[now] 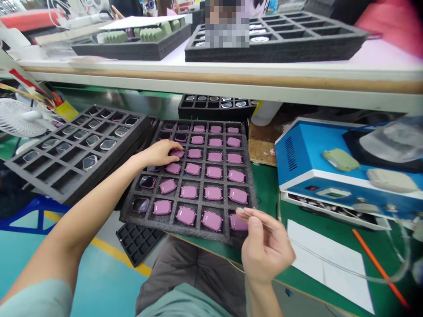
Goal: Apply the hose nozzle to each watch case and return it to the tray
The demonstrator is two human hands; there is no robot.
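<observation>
A black foam tray (228,237) lies before me, its compartments holding purple watch cases (213,193), several of them with dark glass faces (147,182) along the left side and back. My left hand (161,152) reaches into the tray's left part, fingers curled on one purple watch case (178,153). Over the near right corner, my right hand (266,246) pinches a thin needle-like tool (261,222) joined to a clear tube (333,265). Its tip is by the fingertips, above a purple case (237,223) partly hidden by the hand.
Another foam tray (62,167) with glass faces stands left, near a white fan (21,116). At right is a blue machine (304,154) with a green case (341,159) on top, plus white paper (330,268) and an orange stick (376,264). A shelf (211,83) crosses above.
</observation>
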